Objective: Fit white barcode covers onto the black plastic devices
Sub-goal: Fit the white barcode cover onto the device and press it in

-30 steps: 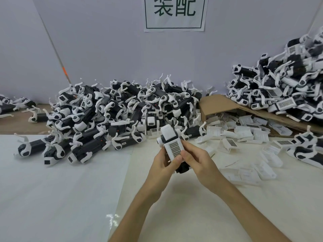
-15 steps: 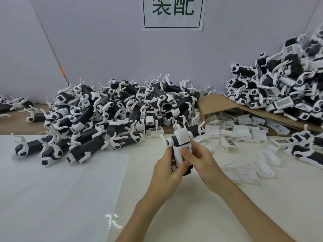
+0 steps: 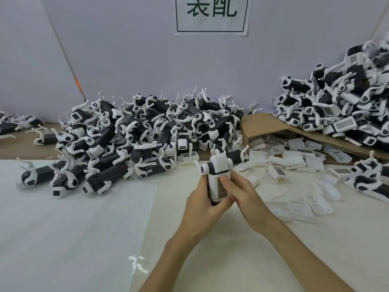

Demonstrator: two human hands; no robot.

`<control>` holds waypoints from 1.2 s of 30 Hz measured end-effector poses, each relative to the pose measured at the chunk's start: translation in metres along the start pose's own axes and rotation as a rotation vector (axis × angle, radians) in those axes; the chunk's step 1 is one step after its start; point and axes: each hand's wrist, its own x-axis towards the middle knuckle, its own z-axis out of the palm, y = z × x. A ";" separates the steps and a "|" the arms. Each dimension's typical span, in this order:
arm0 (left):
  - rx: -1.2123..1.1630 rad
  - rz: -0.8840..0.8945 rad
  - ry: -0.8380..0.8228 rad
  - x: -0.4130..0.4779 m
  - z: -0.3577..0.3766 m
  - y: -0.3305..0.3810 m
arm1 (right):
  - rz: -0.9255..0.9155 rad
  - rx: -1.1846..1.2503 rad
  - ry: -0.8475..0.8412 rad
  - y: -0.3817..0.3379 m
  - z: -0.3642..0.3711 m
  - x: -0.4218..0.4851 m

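Step in hand: seating of white barcode cover (image 3: 220, 187) on black plastic device (image 3: 219, 165); judged near complete, cover lying along the body with barcode face toward the camera.

Method advised: device braced firmly from behind; pressure spread along both long edges of the cover rather than at the label centre alone; edges checked for a raised corner before release; white hooked arms at the top end kept free of the fingers, probably thin and easily bent.

Left hand (image 3: 201, 200): curled round the left side and back of the device, gripping it.

Right hand (image 3: 245, 196): fingers curled at the right side, thumb pressed on the barcode face; cover pinched onto the device.

Location: device upright between both hands, over the table (image 3: 210, 245), just in front of the middle heap of devices (image 3: 147, 131); cover enclosed between the two hands; lower end of device hidden in the palms.

Supply: loose covers (image 3: 294, 165) scattered on the table, near the right hand; further heap (image 3: 347, 106) with barcode covers showing, on cardboard (image 3: 259, 127), far right, well apart.
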 end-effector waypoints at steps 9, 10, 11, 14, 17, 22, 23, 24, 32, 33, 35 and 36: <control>-0.093 -0.041 0.044 0.002 -0.002 0.003 | -0.124 -0.124 0.056 -0.001 0.005 -0.002; -0.086 -0.042 0.045 0.001 -0.002 0.003 | -0.114 -0.145 0.048 -0.003 0.004 -0.001; -0.048 -0.037 0.068 0.002 -0.003 0.003 | -0.104 -0.189 0.054 -0.003 0.002 0.000; 0.234 0.003 0.229 0.003 -0.007 -0.002 | -0.111 -0.386 0.186 -0.004 -0.008 0.004; 0.414 0.056 0.320 0.004 -0.010 -0.007 | -0.180 -0.398 0.135 -0.003 -0.015 0.001; 0.627 0.188 0.296 0.002 -0.010 -0.007 | -0.152 -0.286 0.130 -0.001 -0.003 0.001; 0.657 0.207 0.308 0.001 -0.010 -0.007 | -0.144 -0.255 0.144 0.001 -0.001 0.002; 0.687 0.229 0.323 0.001 -0.010 -0.006 | -0.140 -0.218 0.160 0.002 0.000 0.002; 0.732 0.247 0.313 0.001 -0.009 -0.008 | -0.103 -0.173 0.135 -0.001 -0.008 0.004; 0.712 0.218 0.285 0.001 -0.011 -0.010 | -0.098 -0.212 0.099 -0.003 -0.010 0.004; 0.624 0.176 0.244 0.001 -0.011 -0.012 | -0.106 -0.307 0.033 -0.009 -0.017 0.004; 0.563 0.162 0.233 0.001 -0.011 -0.012 | -0.107 -0.361 0.009 -0.013 -0.022 0.004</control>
